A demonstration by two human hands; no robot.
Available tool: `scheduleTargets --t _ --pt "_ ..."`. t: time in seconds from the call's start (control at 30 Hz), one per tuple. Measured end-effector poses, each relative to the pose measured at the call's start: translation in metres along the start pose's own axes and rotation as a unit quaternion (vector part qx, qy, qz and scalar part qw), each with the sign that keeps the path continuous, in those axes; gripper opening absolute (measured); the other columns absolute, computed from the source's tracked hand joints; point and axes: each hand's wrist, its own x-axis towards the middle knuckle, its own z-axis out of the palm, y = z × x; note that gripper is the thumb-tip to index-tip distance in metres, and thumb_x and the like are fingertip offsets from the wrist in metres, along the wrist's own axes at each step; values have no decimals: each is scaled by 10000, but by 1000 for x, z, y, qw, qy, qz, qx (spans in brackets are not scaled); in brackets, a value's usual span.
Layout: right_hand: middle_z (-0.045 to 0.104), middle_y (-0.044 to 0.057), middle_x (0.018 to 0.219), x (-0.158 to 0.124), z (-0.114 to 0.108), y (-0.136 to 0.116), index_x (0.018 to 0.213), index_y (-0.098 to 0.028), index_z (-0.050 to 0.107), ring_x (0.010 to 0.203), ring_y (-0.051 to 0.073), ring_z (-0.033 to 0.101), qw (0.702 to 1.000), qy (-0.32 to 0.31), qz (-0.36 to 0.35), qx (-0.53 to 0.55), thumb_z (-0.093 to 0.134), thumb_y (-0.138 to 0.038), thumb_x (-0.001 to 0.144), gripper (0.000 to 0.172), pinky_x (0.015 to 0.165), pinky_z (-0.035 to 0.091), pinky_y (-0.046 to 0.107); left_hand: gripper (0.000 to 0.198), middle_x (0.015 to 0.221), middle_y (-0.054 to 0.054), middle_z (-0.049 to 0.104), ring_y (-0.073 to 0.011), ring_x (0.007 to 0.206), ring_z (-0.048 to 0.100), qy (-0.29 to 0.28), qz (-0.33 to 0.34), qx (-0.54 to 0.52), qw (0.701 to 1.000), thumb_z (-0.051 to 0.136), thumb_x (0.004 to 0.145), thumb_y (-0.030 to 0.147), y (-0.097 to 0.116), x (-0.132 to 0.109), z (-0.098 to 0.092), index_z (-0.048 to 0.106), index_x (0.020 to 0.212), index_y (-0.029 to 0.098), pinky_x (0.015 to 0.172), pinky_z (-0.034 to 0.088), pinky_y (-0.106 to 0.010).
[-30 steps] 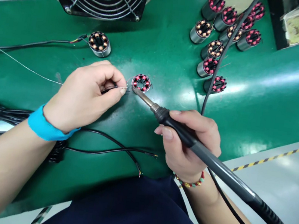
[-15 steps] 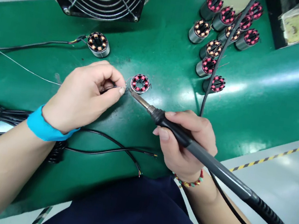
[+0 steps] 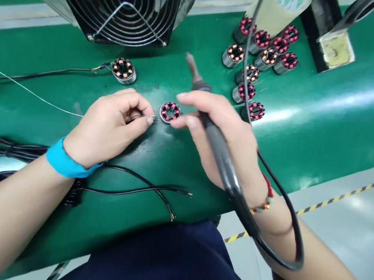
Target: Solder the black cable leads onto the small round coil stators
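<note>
Red-coiled stator [image 3: 168, 118] — between the hands [image 3: 109, 125]

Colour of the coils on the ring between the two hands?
Pinkish red coils, set against black; shows best in the head view, the only one.

bright | glare streaks right of green table [image 3: 175, 166] | soldering iron [image 3: 220, 152] blurred

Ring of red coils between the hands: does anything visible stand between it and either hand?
Between the right hand and the ring, nothing visible. Between the left hand and the ring, only thin wire ends, jutting from that hand's grip toward it.
</note>
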Motion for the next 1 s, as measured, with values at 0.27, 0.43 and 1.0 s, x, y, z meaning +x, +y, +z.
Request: scheduleTargets --t 0.27,0.43,1.0 --pt "661 2 889 24 33 20 1203 -155 523 891 168 589 996 -40 -62 -49 471 -74 831 384 908 451 353 99 739 4 579 -109 641 496 -11 8 -11 1000 546 789 220 -1 0 -2 615 748 163 606 399 -248" --pt "653 10 877 20 39 27 1172 -175 524 868 177 571 996 0 -82 -47 449 -112 846 340 876 453 354 156 807 -3 593 -113 661 524 -26 -6 -55 998 560 777 247 -6 0 -5 590 905 161 626 427 -252" --pt "646 74 1037 15 35 29 1272 -138 475 969 221 512 994 -40 -95 -32 495 -119 780 492 911 433 393 224 671 4 627 -126 628 499 -58 -182 -87 978 658 678 408 4 2 -18 671 705 186 573 390 -239"
